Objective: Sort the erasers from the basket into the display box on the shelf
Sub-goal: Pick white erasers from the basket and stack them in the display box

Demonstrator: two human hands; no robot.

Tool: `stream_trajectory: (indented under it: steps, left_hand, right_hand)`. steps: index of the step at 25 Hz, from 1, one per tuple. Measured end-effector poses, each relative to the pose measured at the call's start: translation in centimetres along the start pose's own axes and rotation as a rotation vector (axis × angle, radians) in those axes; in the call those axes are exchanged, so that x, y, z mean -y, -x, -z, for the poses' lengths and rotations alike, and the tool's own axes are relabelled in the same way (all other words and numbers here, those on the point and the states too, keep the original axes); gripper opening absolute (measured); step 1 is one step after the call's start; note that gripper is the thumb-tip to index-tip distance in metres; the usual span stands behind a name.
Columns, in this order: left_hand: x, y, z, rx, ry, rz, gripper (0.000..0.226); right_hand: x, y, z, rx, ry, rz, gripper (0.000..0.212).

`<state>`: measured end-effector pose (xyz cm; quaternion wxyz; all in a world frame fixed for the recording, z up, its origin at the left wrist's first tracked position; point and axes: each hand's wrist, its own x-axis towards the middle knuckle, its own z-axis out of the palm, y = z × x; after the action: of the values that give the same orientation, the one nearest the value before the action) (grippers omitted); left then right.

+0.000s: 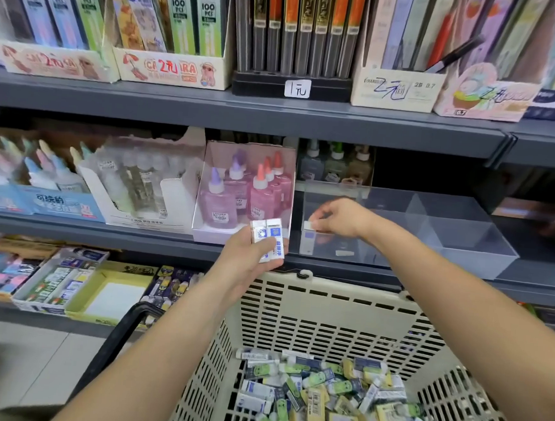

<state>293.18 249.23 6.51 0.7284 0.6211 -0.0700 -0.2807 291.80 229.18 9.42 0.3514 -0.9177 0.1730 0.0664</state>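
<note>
The grip of the right hand [338, 216] pinches a small white eraser [308, 226] at the left front corner of the clear plastic display box [466, 245] on the grey shelf [135, 232]. The left hand [249, 258] clasps a few blue-and-white rectangular erasers [267, 239] above the slotted cream basket [330, 287].

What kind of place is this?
Probably a stationery shop: the shelves hold boxed glue bottles, a handwritten price label marks a display, and a basket holds packaged erasers.

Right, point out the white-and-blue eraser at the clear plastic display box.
The single eraser pinched by the right hand at the box's left end; the left hand's stack is outside.
</note>
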Motion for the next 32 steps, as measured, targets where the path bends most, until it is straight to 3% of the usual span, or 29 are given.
stream_trajectory:
  steps: [3,8,13,21,27,32]
  left_hand:
    - [0.3,0.1,0.1,0.026,-0.019,-0.028,0.019]
    - [0.4,0.2,-0.4,0.001,-0.072,-0.055,0.019]
    - [0.6,0.3,-0.4,-0.022,-0.111,-0.090,0.022]
    - [0.7,-0.8,-0.3,-0.039,-0.100,-0.067,0.019]
    - [0.6,-1.3,-0.3,-0.010,-0.120,-0.057,0.018]
    - [0.5,-1.3,-0.3,-0.010,-0.133,-0.052,0.019]
  right_hand:
    - [-0.2,0.2,-0.3,0.008,-0.085,0.012,0.005]
    - [-0.7,1.1,0.9,-0.168,-0.089,0.095,0.008]
    - [-0.5,2.5,1.2,-0.182,-0.254,0.100,0.014]
    - [-0.9,1.0,1.4,-0.228,0.197,0.113,0.006]
    - [-0.6,-1.3,0.5,0.133,0.407,0.208,0.029]
    - [0.4,-3.2,-0.9,0.130,0.547,0.030,0.033]
